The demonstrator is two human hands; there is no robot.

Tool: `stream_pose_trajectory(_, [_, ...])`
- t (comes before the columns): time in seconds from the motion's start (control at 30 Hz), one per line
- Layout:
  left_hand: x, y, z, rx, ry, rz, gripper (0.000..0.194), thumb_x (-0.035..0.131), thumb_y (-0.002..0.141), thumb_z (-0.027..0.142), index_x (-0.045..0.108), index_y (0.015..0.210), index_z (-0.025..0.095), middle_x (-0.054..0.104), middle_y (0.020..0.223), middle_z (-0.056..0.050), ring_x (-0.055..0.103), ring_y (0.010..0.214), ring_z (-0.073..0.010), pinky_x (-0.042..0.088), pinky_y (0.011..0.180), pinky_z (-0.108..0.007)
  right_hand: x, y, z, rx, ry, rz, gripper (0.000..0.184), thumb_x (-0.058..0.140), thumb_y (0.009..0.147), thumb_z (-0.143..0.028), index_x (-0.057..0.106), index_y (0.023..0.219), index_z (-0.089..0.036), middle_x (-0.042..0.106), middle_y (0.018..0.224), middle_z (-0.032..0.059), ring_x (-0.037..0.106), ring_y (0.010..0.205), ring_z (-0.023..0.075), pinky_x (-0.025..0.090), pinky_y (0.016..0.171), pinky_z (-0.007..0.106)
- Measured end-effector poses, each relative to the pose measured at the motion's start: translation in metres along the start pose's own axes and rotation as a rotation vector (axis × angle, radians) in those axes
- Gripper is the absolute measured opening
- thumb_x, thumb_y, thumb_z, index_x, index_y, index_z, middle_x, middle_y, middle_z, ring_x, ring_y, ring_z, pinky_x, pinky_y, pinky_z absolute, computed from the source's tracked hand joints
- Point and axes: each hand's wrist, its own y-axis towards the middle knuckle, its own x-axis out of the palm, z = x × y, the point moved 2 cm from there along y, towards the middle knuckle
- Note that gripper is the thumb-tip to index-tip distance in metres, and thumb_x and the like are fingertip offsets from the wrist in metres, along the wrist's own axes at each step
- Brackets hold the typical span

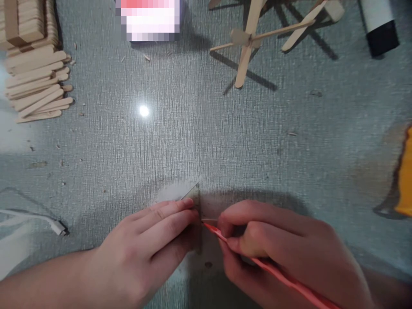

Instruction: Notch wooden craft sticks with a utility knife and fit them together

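My right hand is closed round a slim red pen or pencil. Its tip meets the straight edge of a clear triangular set square. My left hand presses the set square down, fingers together and curled over it; they cover most of it. A thin, pale strip, perhaps the edge of a wooden stick, shows between the set square and my right fingertips. What lies under my left fingers is hidden.
Loose craft sticks lie at left, below a banded bundle. A stick construction stands at the back, beside a white tube with a black cap. A white cable lies left; something orange is at right.
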Motion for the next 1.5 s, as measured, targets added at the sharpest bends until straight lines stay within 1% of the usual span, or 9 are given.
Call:
stream_pose_trajectory(0.33, [-0.0007,0.0000,0.0012,0.019,0.009,-0.006,0.027,0.044,0.107,0.018,0.070,0.110,0.011,0.075,0.121,-0.007,0.065,0.129,-0.0159,0.047,0.118,-0.023,0.0030,-0.0001,0.0008,0.000,-0.018,0.004,0.027,0.059,0.086,-0.005,0.048,0.067,-0.020,0.066,0.075,-0.0070,0.058,0.058,0.0006,0.048,0.055,0.011])
stream_pose_trajectory(0.5, [0.0001,-0.0007,-0.0001,0.028,0.020,-0.022,0.025,0.046,0.106,0.018,0.070,0.110,0.012,0.075,0.122,-0.007,0.065,0.128,-0.0167,0.049,0.117,-0.025,0.0017,-0.0036,0.0018,-0.035,0.025,0.051,0.026,0.057,0.085,-0.004,0.047,0.066,-0.020,0.065,0.074,-0.0067,0.057,0.058,0.0000,0.046,0.054,0.010])
stream_pose_trajectory(0.63, [0.0012,-0.0002,0.0000,0.042,0.019,-0.025,0.027,0.044,0.107,0.017,0.070,0.109,0.011,0.074,0.122,-0.009,0.065,0.129,-0.0183,0.048,0.119,-0.027,-0.0015,-0.0060,0.0026,-0.021,-0.019,0.011,0.027,0.059,0.084,-0.003,0.048,0.066,-0.019,0.064,0.073,-0.0066,0.057,0.058,0.0004,0.047,0.056,0.011])
stream_pose_trajectory(0.77, [0.0014,0.0004,0.0000,0.024,0.010,-0.016,0.026,0.045,0.107,0.017,0.070,0.109,0.011,0.076,0.119,-0.008,0.066,0.128,-0.0157,0.048,0.118,-0.024,-0.0020,-0.0034,0.0006,-0.027,-0.002,0.025,0.026,0.059,0.085,-0.004,0.048,0.068,-0.020,0.065,0.075,-0.0069,0.056,0.057,-0.0001,0.047,0.055,0.010])
stream_pose_trajectory(0.8, [0.0014,0.0002,0.0000,0.022,0.009,-0.013,0.026,0.045,0.107,0.018,0.070,0.110,0.012,0.075,0.120,-0.007,0.066,0.128,-0.0156,0.048,0.118,-0.023,-0.0004,-0.0026,0.0006,-0.006,-0.015,0.001,0.025,0.060,0.086,-0.005,0.049,0.069,-0.020,0.066,0.077,-0.0066,0.057,0.058,0.0003,0.048,0.056,0.011])
stream_pose_trajectory(0.9, [0.0014,-0.0004,0.0001,0.022,0.007,-0.014,0.026,0.045,0.107,0.018,0.070,0.110,0.011,0.074,0.123,-0.007,0.065,0.129,-0.0168,0.047,0.118,-0.025,0.0029,-0.0012,0.0003,0.004,-0.007,0.026,0.027,0.058,0.085,-0.003,0.047,0.068,-0.020,0.065,0.074,-0.0071,0.056,0.056,0.0004,0.047,0.054,0.011])
stream_pose_trajectory(1.03, [0.0011,0.0006,0.0007,0.039,0.024,-0.013,0.028,0.044,0.107,0.018,0.071,0.108,0.011,0.075,0.121,-0.007,0.068,0.126,-0.0183,0.051,0.115,-0.027,0.0049,-0.0018,0.0009,0.008,-0.011,0.008,0.027,0.060,0.085,-0.004,0.046,0.067,-0.020,0.065,0.073,-0.0068,0.057,0.055,0.0015,0.047,0.052,0.012])
stream_pose_trajectory(1.33, [-0.0013,0.0036,0.0008,0.026,0.008,-0.015,0.029,0.043,0.108,0.018,0.071,0.110,0.013,0.078,0.117,-0.007,0.070,0.123,-0.0176,0.055,0.111,-0.027,-0.0012,-0.0002,-0.0022,0.005,-0.017,0.011,0.026,0.059,0.085,-0.004,0.047,0.069,-0.021,0.066,0.074,-0.0067,0.057,0.054,0.0019,0.048,0.052,0.013])
stream_pose_trajectory(1.5, [-0.0022,0.0024,-0.0004,-0.010,-0.047,-0.008,0.026,0.045,0.106,0.017,0.070,0.112,0.014,0.078,0.118,-0.007,0.069,0.125,-0.0153,0.052,0.113,-0.022,-0.0006,0.0012,-0.0023,0.010,-0.020,-0.009,0.027,0.059,0.084,-0.002,0.046,0.069,-0.021,0.067,0.075,-0.0070,0.059,0.057,0.0012,0.048,0.054,0.011])
